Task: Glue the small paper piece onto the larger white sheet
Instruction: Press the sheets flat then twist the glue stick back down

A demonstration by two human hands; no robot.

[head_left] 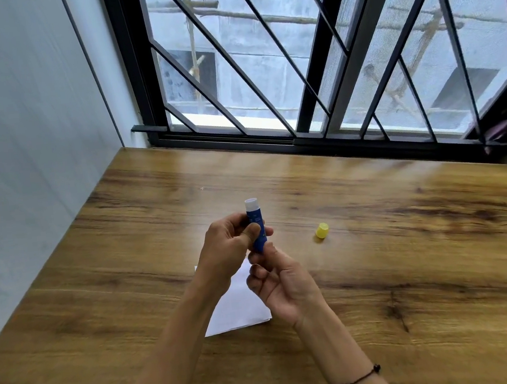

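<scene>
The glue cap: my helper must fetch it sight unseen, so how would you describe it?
On the wooden table under the barred window, look right of the hands holding the blue glue stick. The glue cap lies alone there, small and yellow.

Soft daylight from window point(295, 62); edges slightly blurred

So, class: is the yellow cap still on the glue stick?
No: the yellow cap lies on the table, apart from the glue stick held in both hands.
</scene>
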